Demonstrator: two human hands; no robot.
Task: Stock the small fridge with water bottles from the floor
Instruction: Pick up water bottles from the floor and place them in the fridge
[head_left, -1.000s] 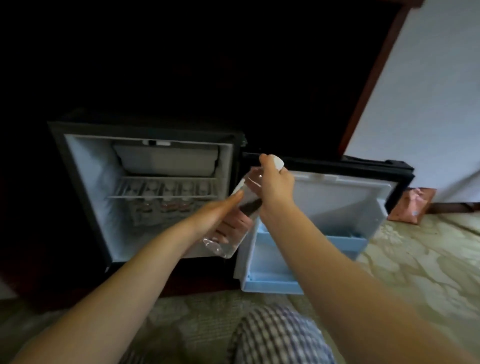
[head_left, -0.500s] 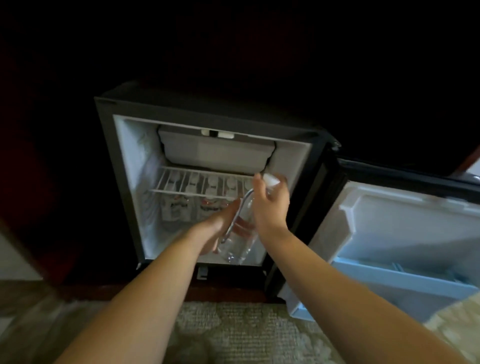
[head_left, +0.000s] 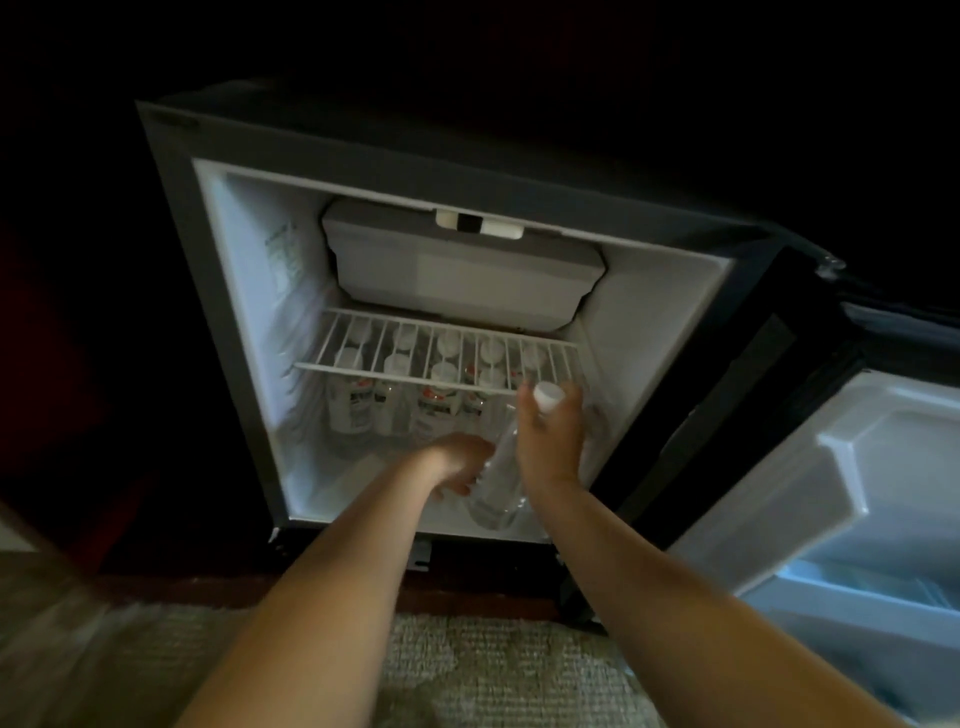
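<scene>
Two hands hold one clear water bottle (head_left: 496, 488) at fridge (head_left: 244, 291) mouth: right grip (head_left: 550, 441) wrapped round its neck, left grip (head_left: 457, 470) cupping its base, stocked bottles (head_left: 353, 410) beyond under wire shelf (head_left: 436, 358).

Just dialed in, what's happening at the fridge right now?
A person holds a clear plastic water bottle with a white cap in both hands at the mouth of the open small black fridge. The right hand grips it near the neck, the left hand steadies the lower body. Other labelled bottles already stand under the white wire shelf. The held bottle is not yet set down.
</scene>
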